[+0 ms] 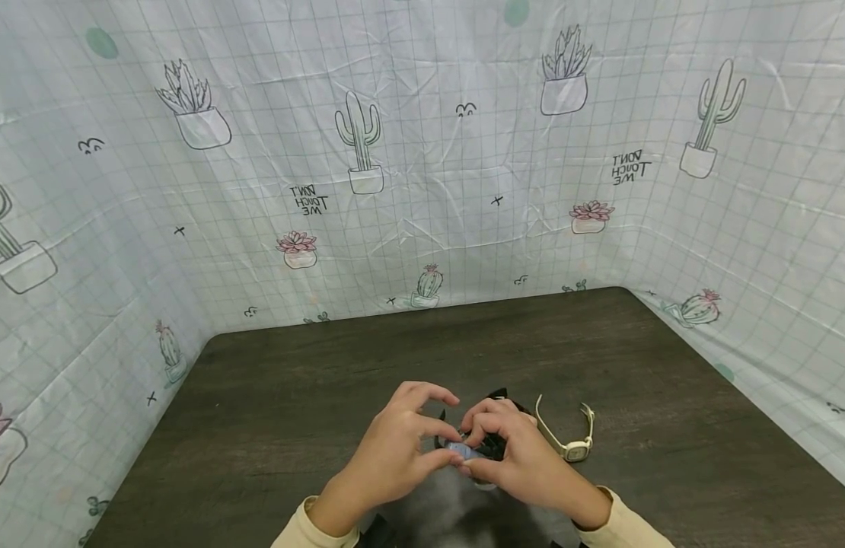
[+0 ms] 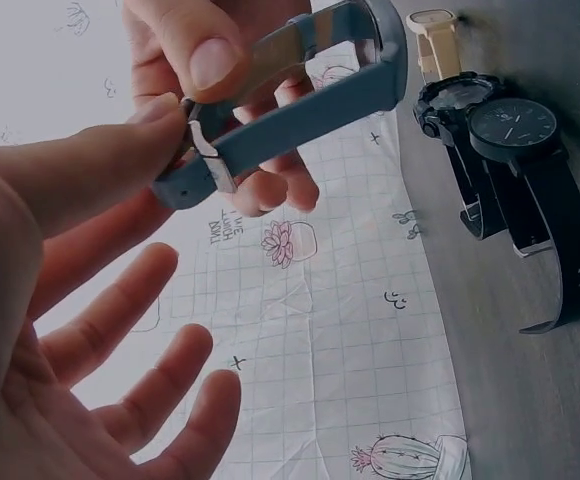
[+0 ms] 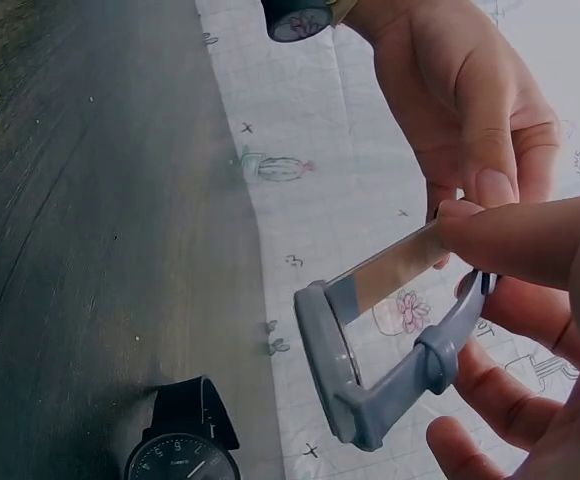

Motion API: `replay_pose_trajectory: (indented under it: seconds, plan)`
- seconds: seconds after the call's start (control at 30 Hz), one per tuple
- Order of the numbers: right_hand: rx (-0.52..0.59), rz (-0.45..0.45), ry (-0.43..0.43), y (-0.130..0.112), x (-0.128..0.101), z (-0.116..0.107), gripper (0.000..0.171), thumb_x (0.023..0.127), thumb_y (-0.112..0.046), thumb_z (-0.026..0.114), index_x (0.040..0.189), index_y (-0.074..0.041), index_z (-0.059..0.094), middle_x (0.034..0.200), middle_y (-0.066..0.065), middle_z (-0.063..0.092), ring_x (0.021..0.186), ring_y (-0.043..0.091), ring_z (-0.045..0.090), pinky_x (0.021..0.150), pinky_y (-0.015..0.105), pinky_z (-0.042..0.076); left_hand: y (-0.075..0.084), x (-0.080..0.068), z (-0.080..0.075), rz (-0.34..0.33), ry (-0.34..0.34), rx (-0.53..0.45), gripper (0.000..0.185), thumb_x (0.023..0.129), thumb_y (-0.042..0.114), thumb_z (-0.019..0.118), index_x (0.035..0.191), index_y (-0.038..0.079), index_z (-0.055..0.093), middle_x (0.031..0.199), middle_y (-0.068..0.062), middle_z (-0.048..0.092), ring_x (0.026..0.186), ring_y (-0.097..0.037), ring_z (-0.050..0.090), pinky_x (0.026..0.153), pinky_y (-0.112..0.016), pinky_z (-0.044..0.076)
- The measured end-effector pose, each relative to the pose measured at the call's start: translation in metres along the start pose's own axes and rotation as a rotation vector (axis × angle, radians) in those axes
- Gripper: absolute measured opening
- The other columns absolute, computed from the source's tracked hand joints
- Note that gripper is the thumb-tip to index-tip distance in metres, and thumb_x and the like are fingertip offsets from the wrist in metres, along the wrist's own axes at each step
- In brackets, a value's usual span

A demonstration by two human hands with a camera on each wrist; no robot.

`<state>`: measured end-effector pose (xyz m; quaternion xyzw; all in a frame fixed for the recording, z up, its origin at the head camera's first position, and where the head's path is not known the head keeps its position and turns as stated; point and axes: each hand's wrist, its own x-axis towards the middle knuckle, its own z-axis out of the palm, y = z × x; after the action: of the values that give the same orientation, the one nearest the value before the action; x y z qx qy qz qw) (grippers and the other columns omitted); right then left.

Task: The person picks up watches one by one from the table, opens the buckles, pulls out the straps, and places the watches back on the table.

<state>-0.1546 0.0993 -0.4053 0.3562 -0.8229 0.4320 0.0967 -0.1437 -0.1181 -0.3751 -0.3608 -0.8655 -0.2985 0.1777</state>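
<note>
A grey-blue wristwatch [image 1: 463, 450] is held between both hands above the table. My left hand [image 1: 398, 445] pinches the strap close to its metal buckle [image 2: 210, 160], thumb against forefinger, while its other fingers spread loosely. My right hand [image 1: 514, 453] grips the strap with thumb and fingers, as the right wrist view shows. The strap forms a loop, and the watch case [image 3: 328, 365] hangs at its far end; the dial faces away in that view. Whether the buckle is fastened I cannot tell, since the fingertips cover part of it.
Behind the hands, a black sports watch [image 2: 460, 93] and a black round-dial watch [image 2: 513, 125] lie close together on the dark wooden table [image 1: 313, 380]. A beige watch [image 1: 576, 451] lies to their right. A cactus-print curtain [image 1: 422, 152] hangs around the table.
</note>
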Motion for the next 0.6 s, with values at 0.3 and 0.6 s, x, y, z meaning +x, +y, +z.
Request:
replay_pose_trajectory:
  seconds: [0.3,0.6]
  plan:
    - [0.041,0.042,0.011,0.0081,-0.0063,-0.0018,0.029,0.073,-0.019,0.086,0.076,-0.027,0.058,0.103,-0.008,0.063,0.096,0.007,0.051,0.081,0.029,0.043,-0.0016,0.0008,-0.0005,-0.064,-0.041,-0.058,0.013,0.076,0.030,0.084,0.084,0.023,0.076,0.123,0.007,0.057,0.119,-0.015,0.047,0.093,-0.034,0.049]
    - [0.000,0.030,0.010,0.0068,-0.0047,-0.0023,0.026,0.076,-0.029,0.084,0.074,-0.030,0.058,0.101,-0.012,0.064,0.096,0.008,0.051,0.081,0.031,0.042,0.0019,0.0022,0.0048,-0.077,-0.086,-0.043,0.017,0.077,0.033,0.083,0.090,0.025,0.076,0.130,0.007,0.055,0.123,-0.017,0.046,0.096,-0.036,0.049]
